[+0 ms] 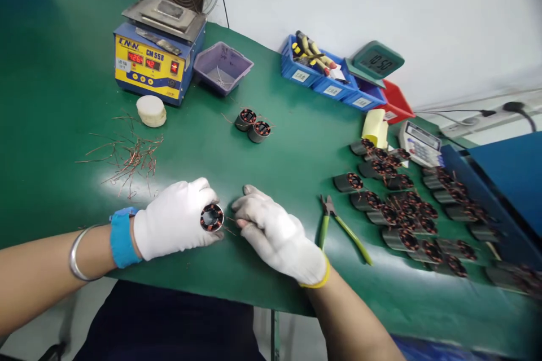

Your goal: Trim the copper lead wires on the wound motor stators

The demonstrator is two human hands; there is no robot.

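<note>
My left hand [178, 219], in a white glove, is closed around a motor stator [212, 218], a dark metal ring with copper windings inside. Its open end faces up towards me. Thin copper wires [231, 230] stick out from its right side. At their far ends, my gloved right hand [273, 231] has thumb and fingers pinched together on the wire; the exact grip is partly hidden. To the right of that hand lie green-handled cutting pliers [329, 208], jaws pointing away from me. Two more stators [259, 131] stand together beyond my hands.
A blue-and-yellow solder pot [148, 67] stands back left beside a purple bin [223, 67]. Nearer are a round white pad [151, 110] and loose wire scraps [138, 158]. Many stators [400, 238] fill the right side. Blue tool boxes [300, 70], a clock [378, 60] and a calculator [420, 144] line the back.
</note>
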